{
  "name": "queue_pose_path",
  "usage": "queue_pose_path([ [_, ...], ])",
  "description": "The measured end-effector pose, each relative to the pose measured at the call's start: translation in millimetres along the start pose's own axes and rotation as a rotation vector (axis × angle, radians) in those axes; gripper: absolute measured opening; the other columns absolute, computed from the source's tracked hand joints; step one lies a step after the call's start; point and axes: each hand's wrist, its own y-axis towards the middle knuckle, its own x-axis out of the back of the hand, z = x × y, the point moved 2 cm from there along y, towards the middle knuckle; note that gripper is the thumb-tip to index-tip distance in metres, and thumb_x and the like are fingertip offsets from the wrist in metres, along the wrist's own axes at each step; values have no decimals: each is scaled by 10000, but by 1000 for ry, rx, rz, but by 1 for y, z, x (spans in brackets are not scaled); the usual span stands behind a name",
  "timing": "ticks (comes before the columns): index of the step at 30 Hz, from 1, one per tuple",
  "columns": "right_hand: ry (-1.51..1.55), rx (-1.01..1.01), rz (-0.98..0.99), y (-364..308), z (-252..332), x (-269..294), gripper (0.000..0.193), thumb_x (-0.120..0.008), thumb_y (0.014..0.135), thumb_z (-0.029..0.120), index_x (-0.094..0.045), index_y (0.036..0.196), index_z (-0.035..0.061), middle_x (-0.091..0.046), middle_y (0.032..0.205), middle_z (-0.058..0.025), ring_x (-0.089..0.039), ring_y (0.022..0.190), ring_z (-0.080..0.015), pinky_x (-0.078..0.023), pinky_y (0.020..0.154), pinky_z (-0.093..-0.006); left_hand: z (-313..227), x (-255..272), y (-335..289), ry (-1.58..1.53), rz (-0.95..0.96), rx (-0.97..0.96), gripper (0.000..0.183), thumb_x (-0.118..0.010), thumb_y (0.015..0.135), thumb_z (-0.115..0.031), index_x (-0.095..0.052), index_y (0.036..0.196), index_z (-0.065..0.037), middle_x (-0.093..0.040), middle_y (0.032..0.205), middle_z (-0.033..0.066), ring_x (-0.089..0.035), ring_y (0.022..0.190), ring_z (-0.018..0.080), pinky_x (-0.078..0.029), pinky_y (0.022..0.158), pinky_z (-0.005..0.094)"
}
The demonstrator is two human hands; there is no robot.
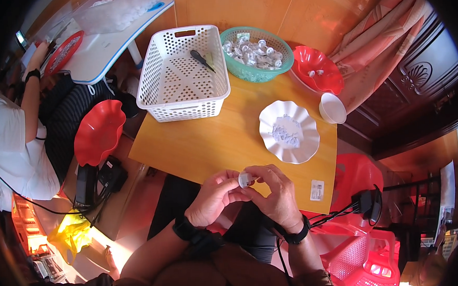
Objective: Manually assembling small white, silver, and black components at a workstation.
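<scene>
The small white part sits between my two hands, above the near table edge. My left hand pinches it; my right hand closes on it too. I judge I should keep the fingertips steady, elbows low.

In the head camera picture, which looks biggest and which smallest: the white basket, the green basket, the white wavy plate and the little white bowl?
1. White basket, clearly biggest.
2. Green basket and white wavy plate look about alike; the plate lies nearer the camera, so I won't rank them.
3. Little white bowl, smallest.
</scene>
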Motion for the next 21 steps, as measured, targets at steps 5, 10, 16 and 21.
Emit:
queue_pose_path([
  [5, 19, 24, -8, -4, -4, -2, 378, -759, 675, 62, -623, 1028, 53, -627, 910, -121, -626, 810, -278, -514, 699, -354, 3, 2, -2, -38, -2, 16, 165, -459, 953, -130, -545, 1020, -6, -606, 1058, 120, -605, 975, 182, -507, 862, 334],
  [10, -5, 59, -62, -5, -8, -3, 364, -758, 671, 91, -626, 1008, 60, -626, 917, -121, -609, 846, -298, -510, 709, -367, 6, 2, 1, -31, -16, 4, 208, -455, 964, -160, -529, 1094, -16, -605, 1070, 112, -598, 1009, 198, -506, 866, 351],
  [16, -118, 93, -150, -7, -18, -8, 351, -740, 658, 115, -625, 983, 47, -629, 905, -107, -606, 855, -295, -515, 715, -370, 4, -8, 0, 8, 13, -55, 337, -461, 969, -156, -434, 1276, -20, -546, 1181, 133, -591, 1027, 211, -506, 877, 366],
  [21, -72, 51, -162, -12, -19, -5, 347, -757, 665, 120, -628, 981, 52, -633, 900, -90, -602, 856, -284, -502, 737, -373, 6, -10, 0, 24, 35, -66, 387, -486, 951, -110, -417, 1325, -38, -541, 1202, 147, -581, 1056, 228, -495, 899, 383],
])
